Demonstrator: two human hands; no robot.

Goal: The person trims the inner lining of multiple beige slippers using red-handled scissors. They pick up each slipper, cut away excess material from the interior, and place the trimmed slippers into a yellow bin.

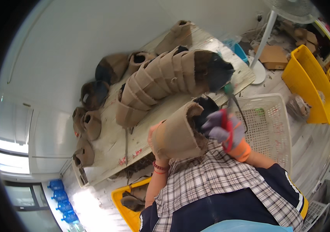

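Observation:
A brown felt-like tube (180, 131), rough-edged at its opening, is in front of my chest. My left hand (155, 140) is bare and closed on its left side, the fingers partly hidden behind it. At the tube's open end is my right hand (223, 129), in a grey glove with an orange cuff and blurred by motion. It is closed round a red-handled tool (228, 133), whose working end I cannot make out. Dark material (206, 108) shows behind the tube's rim. Beyond lies a row of nested brown tubes (161, 79) on the worktable (110, 154).
More brown pieces (92, 123) stand along the table's far left. A white perforated basket (285, 127) is at my right, a yellow bin (308, 85) beyond it. A green-handled tool (228, 91) is at the table edge. A yellow crate (120, 193) sits below left. A fan (267, 38) stands far right.

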